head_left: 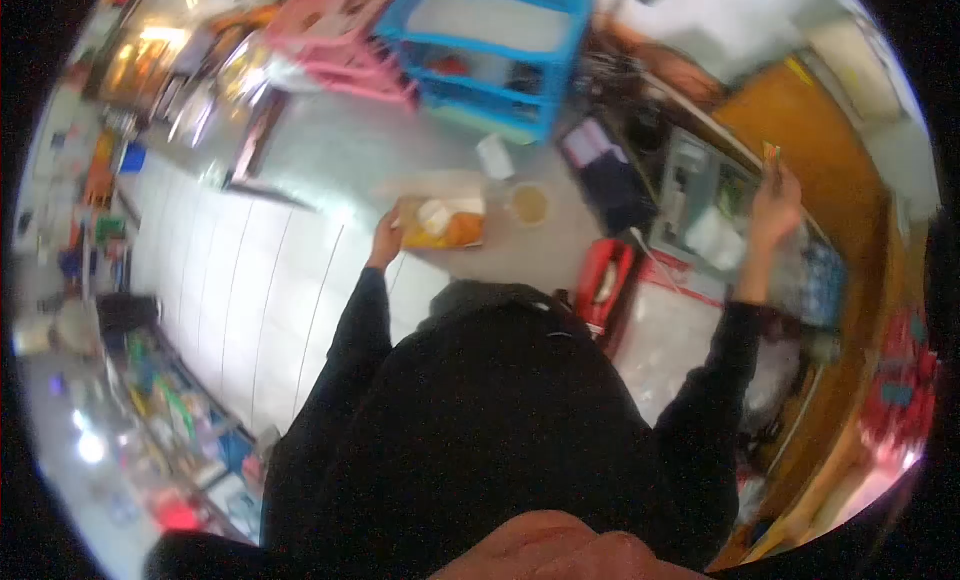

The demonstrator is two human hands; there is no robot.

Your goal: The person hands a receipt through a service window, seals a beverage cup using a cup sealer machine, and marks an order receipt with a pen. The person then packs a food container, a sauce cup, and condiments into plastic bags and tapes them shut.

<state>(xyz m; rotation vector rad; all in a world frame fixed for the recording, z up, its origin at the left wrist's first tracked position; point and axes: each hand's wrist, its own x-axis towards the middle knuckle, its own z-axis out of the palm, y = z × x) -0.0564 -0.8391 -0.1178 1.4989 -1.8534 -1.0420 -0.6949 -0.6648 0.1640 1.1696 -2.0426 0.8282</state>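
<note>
My left hand [388, 240] is closed on the left edge of an open food box [418, 239], held over the near edge of the counter. Inside the box lie a round white item [434, 218] and an orange-brown piece of food [465, 229]; blur hides their exact kind. Out to the right, my right hand [777, 208] is raised above a drawer-like grey tray, its fingertips closed on a small yellow-orange packet-like thing [771, 153]. Just right of the box, a round tan disc or lid [529, 205] rests on the counter.
A blue plastic rack [547, 70] and a pink rack [345, 55] stand at the back of the counter [350, 145]. On the right are a dark case [610, 185], a red stapler-like object [603, 280] and the grey tray [685, 180]. Shelves of goods line the left.
</note>
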